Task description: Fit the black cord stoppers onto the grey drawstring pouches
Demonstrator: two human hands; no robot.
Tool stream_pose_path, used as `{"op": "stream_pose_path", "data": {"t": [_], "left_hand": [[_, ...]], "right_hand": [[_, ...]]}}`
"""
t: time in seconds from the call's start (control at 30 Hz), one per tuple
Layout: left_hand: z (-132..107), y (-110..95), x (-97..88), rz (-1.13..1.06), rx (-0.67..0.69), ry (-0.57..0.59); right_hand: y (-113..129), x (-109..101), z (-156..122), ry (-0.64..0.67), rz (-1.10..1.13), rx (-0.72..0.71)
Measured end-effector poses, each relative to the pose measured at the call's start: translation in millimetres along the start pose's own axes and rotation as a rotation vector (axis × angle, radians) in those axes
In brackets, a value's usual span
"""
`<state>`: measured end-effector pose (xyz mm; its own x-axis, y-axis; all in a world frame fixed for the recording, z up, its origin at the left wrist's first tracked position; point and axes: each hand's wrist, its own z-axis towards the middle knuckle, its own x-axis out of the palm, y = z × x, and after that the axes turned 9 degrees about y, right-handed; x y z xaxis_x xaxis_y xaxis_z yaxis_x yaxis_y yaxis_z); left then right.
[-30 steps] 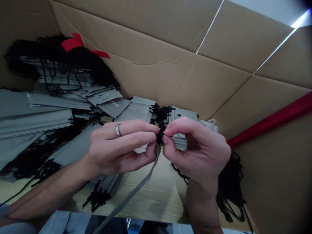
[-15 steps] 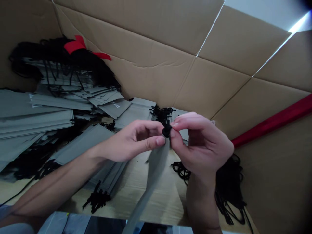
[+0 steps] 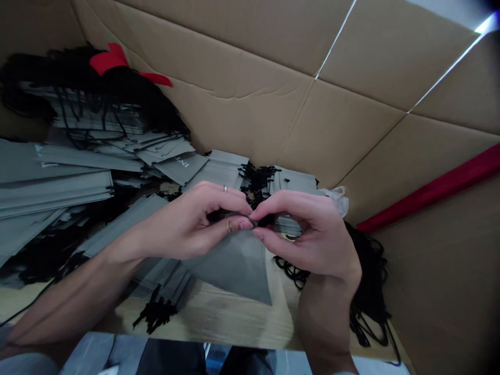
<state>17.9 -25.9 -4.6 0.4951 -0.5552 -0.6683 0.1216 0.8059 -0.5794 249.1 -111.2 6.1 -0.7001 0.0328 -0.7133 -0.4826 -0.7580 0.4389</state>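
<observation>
A grey fabric drawstring pouch (image 3: 242,265) hangs below my hands, its flat face spread over the table. My left hand (image 3: 195,221) pinches the pouch's top edge between thumb and fingers and wears a ring. Close against it, my right hand (image 3: 316,234) pinches the same edge, fingertips nearly touching the left thumb. Something black, seemingly the cord, shows inside the right hand's curl; most of it is hidden by the fingers. Behind the hands lie stacked grey pouches (image 3: 222,169) with bunched black cord ends (image 3: 258,179).
Cardboard walls (image 3: 242,78) enclose the wooden table (image 3: 238,317). Grey pouches (image 3: 50,192) pile up on the left, below black cords (image 3: 152,99) with a red band (image 3: 109,61). More black cords (image 3: 371,291) lie at right, near a red strip (image 3: 437,187) and clear plastic (image 3: 339,200).
The pouch has turned from edge-on to broad side, swinging up above the table. The black bunch at the fingertips is now mostly covered. My hands have shifted slightly left, and the view has moved a little.
</observation>
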Motion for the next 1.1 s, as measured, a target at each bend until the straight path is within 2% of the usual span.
{"op": "stream_pose_path", "data": {"t": [0.2,0.67,0.77,0.97,1.1], "left_hand": [[-3,-3,-5.6,0.038,0.004,0.021],[-10,-6,-17.4,0.011,0.067,0.103],[-10,-6,-16.8,0.057,0.035,0.079],[-11,-9,-16.1,0.105,-0.002,0.027],[-14,-11,-17.3,0.121,-0.061,0.011]], "right_hand": [[1,5,-2,-0.130,0.032,0.041],[-5,0,-6,-0.104,0.164,0.012],[-6,1,-6,-0.109,0.187,0.039],[-10,4,-6,-0.217,0.183,0.074],[-6,5,-7,-0.211,0.213,0.088]]}}
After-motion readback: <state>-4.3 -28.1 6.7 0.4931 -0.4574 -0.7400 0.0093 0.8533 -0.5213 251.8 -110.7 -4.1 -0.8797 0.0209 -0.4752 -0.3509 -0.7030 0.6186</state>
